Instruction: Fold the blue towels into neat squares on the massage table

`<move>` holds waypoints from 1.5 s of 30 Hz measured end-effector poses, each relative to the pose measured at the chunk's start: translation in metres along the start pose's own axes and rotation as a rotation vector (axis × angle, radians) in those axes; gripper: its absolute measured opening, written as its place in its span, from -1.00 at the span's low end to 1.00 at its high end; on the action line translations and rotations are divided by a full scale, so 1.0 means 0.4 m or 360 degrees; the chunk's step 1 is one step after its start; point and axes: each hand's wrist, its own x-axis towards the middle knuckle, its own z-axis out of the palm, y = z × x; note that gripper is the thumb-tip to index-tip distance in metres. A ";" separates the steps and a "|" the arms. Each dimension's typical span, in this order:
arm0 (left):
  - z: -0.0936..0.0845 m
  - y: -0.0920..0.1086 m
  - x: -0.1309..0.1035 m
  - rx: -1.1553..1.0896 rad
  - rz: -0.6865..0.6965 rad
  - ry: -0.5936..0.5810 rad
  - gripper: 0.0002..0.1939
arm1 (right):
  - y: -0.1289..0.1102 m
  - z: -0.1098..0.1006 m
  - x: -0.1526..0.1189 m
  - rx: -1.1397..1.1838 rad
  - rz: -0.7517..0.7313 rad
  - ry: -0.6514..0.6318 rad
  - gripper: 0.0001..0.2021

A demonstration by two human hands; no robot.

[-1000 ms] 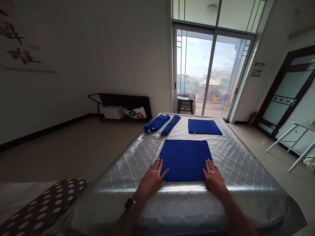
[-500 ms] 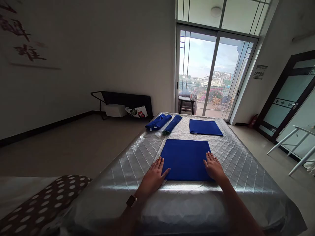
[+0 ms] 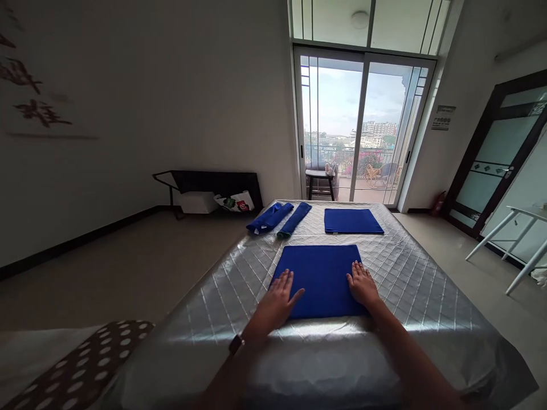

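Note:
A flat blue rectangular cloth piece (image 3: 320, 279), perhaps a cushion cover, lies on the quilted silvery mattress (image 3: 231, 279) in front of me. My left hand (image 3: 280, 296) rests on its left side, fingers stretched out and thumb spread, with a watch (image 3: 236, 344) on that wrist. On the right edge lies my right hand (image 3: 362, 283), flat with fingers extended. Neither hand grips the cloth. Farther back is a second flat blue cloth piece (image 3: 354, 221). Left of that lie a rolled blue cloth (image 3: 294, 221) and a loosely folded blue cloth (image 3: 270, 218).
Brown polka-dot fabric (image 3: 98, 359) lies at the lower left. A black folded frame (image 3: 216, 188) with a white box (image 3: 197, 202) stands by the wall. Beyond the mattress is a sliding glass door (image 3: 363, 125). A white-legged table (image 3: 527, 216) stands at the right.
My left hand has moved inward and slightly down over the cloth's left side. My right hand stays at the right edge. The whole view has shifted slightly.

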 end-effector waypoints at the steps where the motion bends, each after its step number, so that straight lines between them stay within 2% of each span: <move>1: 0.001 0.041 0.025 -0.0012 0.0093 -0.0019 -0.21 | -0.001 -0.001 0.000 0.0003 0.0000 0.0010 -0.37; 4: 0.028 0.171 0.120 -0.0040 0.0342 -0.0069 -0.26 | -0.001 0.000 -0.001 -0.0002 -0.0016 0.0034 -0.37; 6: 0.056 0.241 0.183 -0.0038 0.0499 -0.0075 -0.31 | 0.000 0.000 -0.001 -0.0014 -0.0027 0.0030 -0.38; 8: 0.080 0.279 0.231 -0.0028 0.0537 -0.0071 -0.33 | 0.000 0.000 -0.001 -0.0033 -0.0026 0.0017 -0.38; 10: 0.094 0.280 0.256 -0.0018 0.0465 -0.0073 -0.32 | 0.000 0.000 0.000 -0.0048 -0.0018 0.0009 -0.39; 13: 0.092 0.218 0.259 -0.0001 0.0337 -0.0075 -0.27 | -0.001 0.001 0.002 -0.0043 -0.0011 0.0009 -0.38; 20: 0.037 -0.050 0.211 0.0056 -0.0076 -0.0054 -0.19 | -0.007 -0.001 0.005 -0.0062 0.0051 -0.0067 -0.35; 23: 0.043 -0.117 0.203 0.0055 -0.0146 -0.0015 -0.17 | -0.009 -0.024 0.023 -0.0111 0.0066 -0.0145 -0.36; 29: 0.085 -0.139 0.211 0.0028 -0.0124 0.0117 -0.17 | -0.029 -0.068 0.129 -0.0114 0.0036 -0.0072 -0.38; 33: 0.096 -0.146 0.208 0.0070 -0.0086 0.0156 -0.20 | -0.036 -0.052 0.200 -0.0059 0.0040 -0.0010 -0.37; 36: 0.099 -0.150 0.205 0.0087 -0.0086 0.0150 -0.18 | -0.027 -0.028 0.228 -0.0018 0.0074 -0.0010 -0.37; 41: 0.084 -0.156 0.198 0.0131 -0.0103 0.0073 -0.16 | -0.011 -0.004 0.242 0.0025 0.0097 -0.0015 -0.35; 45: 0.043 -0.145 0.196 0.0168 -0.0291 0.0021 -0.08 | -0.013 -0.002 0.241 0.0048 0.0099 -0.0008 -0.35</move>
